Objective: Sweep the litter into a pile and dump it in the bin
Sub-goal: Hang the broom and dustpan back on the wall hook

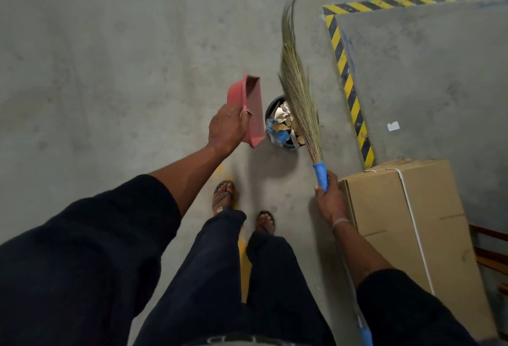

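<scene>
a view looking straight down from a person's head at a grey concrete floor point(110, 57). the left hand point(226, 126) reaches forward, its grip curled around the near end of a pink dustpan point(248, 106), which is held up in the air and tilted on its side, just to the left of a small dark bin point(270, 106). the bin stands on the floor ahead of the person's feet and is filled to the top with litter point(284, 124): crumpled paper, torn cardboard and blue scraps. the pan's lower edge is close beside the bin's rim; whether they touch cannot be told.

the right hand point(328, 197) has its grip wrapped around the blue handle point(321, 174) of a grass broom point(298, 98). the broom points up and away from the person, its long straw bristles crossing over the right side of the bin and fanning out beyond it.

to the right lies a brown cardboard box point(406, 222) bound with a white strap, just beside the right hand. beyond it, yellow and black hazard tape point(347, 84) marks off a corner of the floor, and a small white scrap point(393, 126) lies inside that area. two feet in sandals point(222, 197) and dark trouser legs fill the bottom of the view.
</scene>
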